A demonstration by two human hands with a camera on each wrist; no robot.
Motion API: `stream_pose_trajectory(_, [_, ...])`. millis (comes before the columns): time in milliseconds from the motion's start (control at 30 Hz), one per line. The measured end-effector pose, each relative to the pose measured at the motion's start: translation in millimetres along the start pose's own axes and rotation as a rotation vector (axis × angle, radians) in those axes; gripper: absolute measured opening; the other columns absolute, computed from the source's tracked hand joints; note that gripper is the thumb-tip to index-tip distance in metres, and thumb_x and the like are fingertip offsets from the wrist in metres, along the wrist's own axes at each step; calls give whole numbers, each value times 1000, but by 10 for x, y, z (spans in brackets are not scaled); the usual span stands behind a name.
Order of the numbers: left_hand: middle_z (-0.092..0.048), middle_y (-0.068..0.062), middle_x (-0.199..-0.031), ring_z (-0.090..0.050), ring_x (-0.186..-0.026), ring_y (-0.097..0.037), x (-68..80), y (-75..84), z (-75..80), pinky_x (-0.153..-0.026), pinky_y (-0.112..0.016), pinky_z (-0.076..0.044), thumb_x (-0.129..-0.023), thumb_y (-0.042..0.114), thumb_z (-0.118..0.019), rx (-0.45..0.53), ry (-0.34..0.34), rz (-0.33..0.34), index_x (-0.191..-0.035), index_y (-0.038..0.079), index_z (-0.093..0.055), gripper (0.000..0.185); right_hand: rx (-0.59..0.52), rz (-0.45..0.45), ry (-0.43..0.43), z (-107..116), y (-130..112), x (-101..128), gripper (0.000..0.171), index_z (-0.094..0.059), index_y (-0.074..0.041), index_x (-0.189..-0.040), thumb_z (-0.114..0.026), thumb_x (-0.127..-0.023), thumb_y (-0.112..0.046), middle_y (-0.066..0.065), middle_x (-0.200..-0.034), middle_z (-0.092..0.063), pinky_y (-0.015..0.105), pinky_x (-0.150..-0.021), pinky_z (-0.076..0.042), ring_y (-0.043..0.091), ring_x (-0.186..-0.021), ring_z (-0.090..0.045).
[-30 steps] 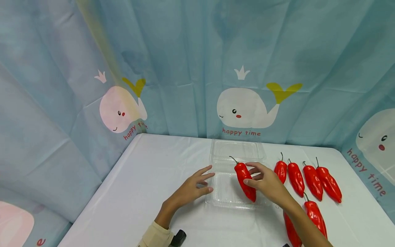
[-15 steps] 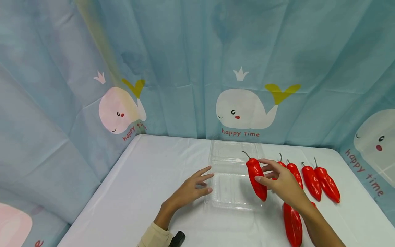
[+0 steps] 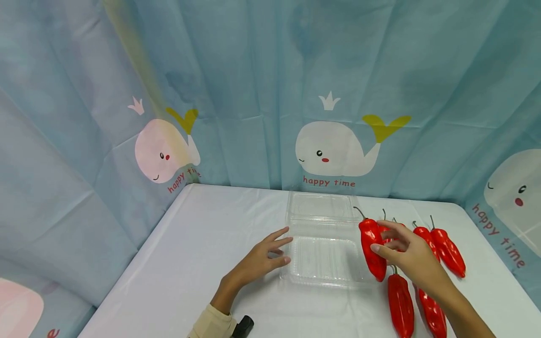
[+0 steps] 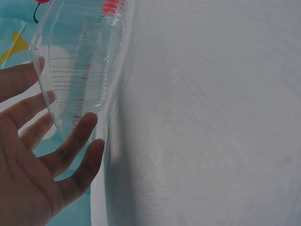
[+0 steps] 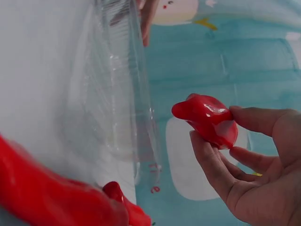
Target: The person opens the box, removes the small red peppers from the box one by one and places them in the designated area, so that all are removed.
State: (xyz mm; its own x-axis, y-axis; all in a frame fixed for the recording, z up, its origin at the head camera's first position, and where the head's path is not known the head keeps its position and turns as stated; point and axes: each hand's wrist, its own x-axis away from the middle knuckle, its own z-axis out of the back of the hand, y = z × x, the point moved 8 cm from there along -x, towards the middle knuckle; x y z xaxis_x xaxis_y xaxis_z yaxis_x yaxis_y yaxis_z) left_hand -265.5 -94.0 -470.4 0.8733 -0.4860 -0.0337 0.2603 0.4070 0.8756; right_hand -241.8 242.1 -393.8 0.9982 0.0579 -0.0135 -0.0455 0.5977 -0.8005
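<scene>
My right hand [image 3: 416, 263] pinches a glossy red pepper [image 3: 372, 253] between thumb and fingers, raised above the right edge of a clear plastic container [image 3: 325, 263]. In the right wrist view the pepper [image 5: 209, 117] points its tip at the camera, thumb on one side and fingers on the other. The container lies opened out, its lid [image 3: 323, 206] folded back. At its left edge, my left hand [image 3: 258, 263] has its fingers loosely spread. The left wrist view has those fingertips beside the container's rim [image 4: 40, 70]; whether they touch it I cannot tell.
More red peppers lie on the white table to the right, including a far-right one [image 3: 449, 251] and a near one [image 3: 400, 305]; my right hand and forearm partly cover some. A blue whale-print curtain [image 3: 253, 94] hangs behind the table [image 3: 203, 249].
The right hand has carried the pepper rightward, from over the container's tray to its right edge. The left hand keeps its place beside the container.
</scene>
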Motion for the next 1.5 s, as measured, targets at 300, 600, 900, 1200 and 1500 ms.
stream_pose_trajectory(300, [-27,8,-175,-62,-133,-32,-7,2,1,-100,-47,-56,-105,32,-68,-3,-2,1,-159,17,-50,59,42,-27,18,153,229,97,82,-40,-6,-161,-79,-96,-37,29,-137,-60,40,-71,-66,23,-97,-74])
stream_pose_trajectory(600, [-26,1,-176,-61,-133,-35,-4,6,-5,-99,-49,-56,-105,30,-67,-6,2,-11,-159,13,-50,59,40,-124,38,279,481,173,90,-37,-6,-163,-81,-94,-44,33,-142,-56,44,-75,-66,26,-105,-73])
stream_pose_trajectory(900, [-31,4,-174,-62,-133,-32,2,-5,-7,-97,-48,-57,-105,32,-68,0,10,13,-163,28,-43,64,38,-206,22,395,733,256,92,-30,-4,-165,-75,-97,-47,36,-145,-50,42,-76,-66,23,-105,-72])
stream_pose_trajectory(1200, [-28,4,-175,-62,-132,-32,0,3,-3,-96,-47,-57,-105,32,-68,-9,7,4,-159,17,-51,58,30,-341,-3,468,965,332,100,-20,0,-167,-68,-99,-56,39,-147,-46,40,-80,-65,24,-106,-72])
stream_pose_trajectory(1500, [-28,9,-174,-62,-132,-31,2,-13,2,-96,-47,-57,-105,32,-68,-6,11,7,-158,16,-52,58,52,-400,44,548,1194,407,99,-21,6,-164,-70,-100,-51,44,-152,-39,42,-78,-65,29,-103,-74])
